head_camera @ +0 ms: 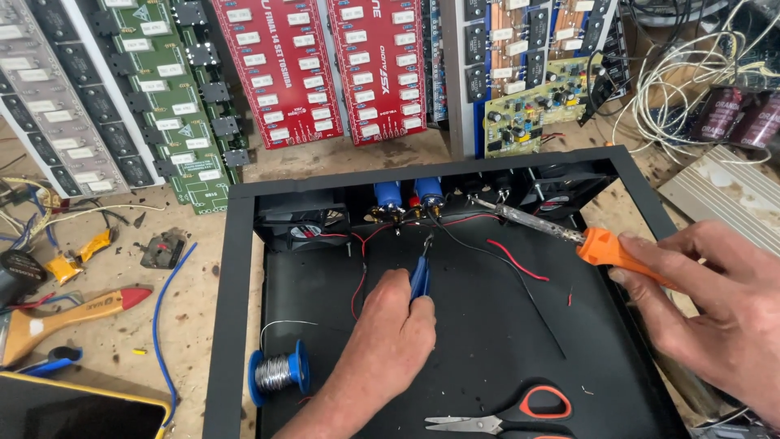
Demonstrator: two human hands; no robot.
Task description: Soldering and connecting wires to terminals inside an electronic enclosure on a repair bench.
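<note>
My left hand (388,329) rests inside a black metal chassis (236,268) and grips blue-handled pliers (420,272), whose tip points up at a black wire (504,262) near the rear wall. My right hand (715,309) holds a soldering iron (597,244) by its orange handle, its metal tip reaching left toward two blue capacitors (406,195) mounted at the chassis back. Red wires (520,262) run from the terminals there across the black floor.
A blue spool of solder (279,374) and orange-handled scissors (508,416) lie on the chassis floor. Red, green and grey circuit boards (276,65) lean behind. A brush (65,317), small parts and a blue wire (162,325) lie on the wooden bench at left; white cables (682,81) at right.
</note>
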